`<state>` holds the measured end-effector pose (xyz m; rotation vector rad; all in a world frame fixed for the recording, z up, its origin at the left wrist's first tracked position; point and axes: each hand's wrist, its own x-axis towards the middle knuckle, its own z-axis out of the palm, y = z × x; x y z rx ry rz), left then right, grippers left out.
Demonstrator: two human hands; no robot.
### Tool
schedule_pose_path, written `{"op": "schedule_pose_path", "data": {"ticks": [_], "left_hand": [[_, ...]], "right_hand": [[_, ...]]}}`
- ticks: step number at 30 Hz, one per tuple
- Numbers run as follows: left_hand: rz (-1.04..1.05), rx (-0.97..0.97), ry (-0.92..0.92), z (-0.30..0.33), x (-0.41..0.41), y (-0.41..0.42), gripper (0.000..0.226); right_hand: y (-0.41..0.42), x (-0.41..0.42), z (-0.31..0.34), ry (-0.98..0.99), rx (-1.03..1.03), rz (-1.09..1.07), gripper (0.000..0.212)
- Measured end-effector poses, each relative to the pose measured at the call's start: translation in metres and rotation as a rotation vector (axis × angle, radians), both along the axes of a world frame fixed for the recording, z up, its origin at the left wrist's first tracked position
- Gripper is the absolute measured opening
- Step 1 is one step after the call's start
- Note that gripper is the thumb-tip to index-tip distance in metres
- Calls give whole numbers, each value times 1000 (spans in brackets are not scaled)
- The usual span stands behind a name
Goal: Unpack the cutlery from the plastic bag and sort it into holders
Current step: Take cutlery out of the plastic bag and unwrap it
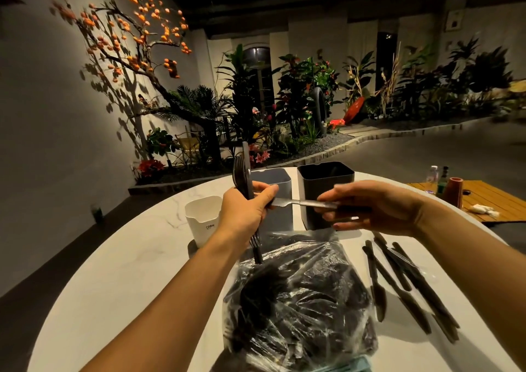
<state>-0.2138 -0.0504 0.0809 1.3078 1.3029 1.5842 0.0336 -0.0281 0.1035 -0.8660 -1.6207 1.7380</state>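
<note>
My left hand (246, 210) grips a bundle of black plastic forks (244, 176), tines up, above the table. My right hand (373, 208) pinches a silvery knife (299, 202) that lies level between the two hands, its tip touching my left fingers. Below them lies a clear plastic bag (299, 300) full of dark cutlery. Three holders stand behind it: a white one (200, 220) on the left, a grey one (274, 178) in the middle and a black one (324, 183) on the right.
Several black knives (410, 283) lie loose on the round white marble table (128, 272) to the right of the bag. A wooden table (489, 198) with bottles and a red cup stands at the far right. Plants line the back wall.
</note>
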Motion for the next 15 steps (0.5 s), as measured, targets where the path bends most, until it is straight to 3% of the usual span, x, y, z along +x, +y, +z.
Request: {"op": "schedule_pose_path", "data": {"ticks": [3, 6, 8, 10, 13, 15], "left_hand": [[-25, 43, 88, 0, 10, -1, 17], [-14, 67, 167, -2, 20, 1, 30], [-23, 75, 211, -1, 26, 5, 30], [-38, 116, 205, 0, 32, 9, 29], [-49, 121, 243, 9, 43, 16, 30], [-93, 59, 161, 17, 51, 24, 38]], "right_hand": [[0, -15, 0, -258, 141, 31, 19], [-3, -34, 1, -386, 196, 83, 35], [-3, -43, 2, -326, 199, 60, 36], [-2, -48, 4, -245, 248, -44, 21], [3, -46, 9, -213, 344, -156, 29], [6, -41, 15, -227, 407, -252, 31]]}}
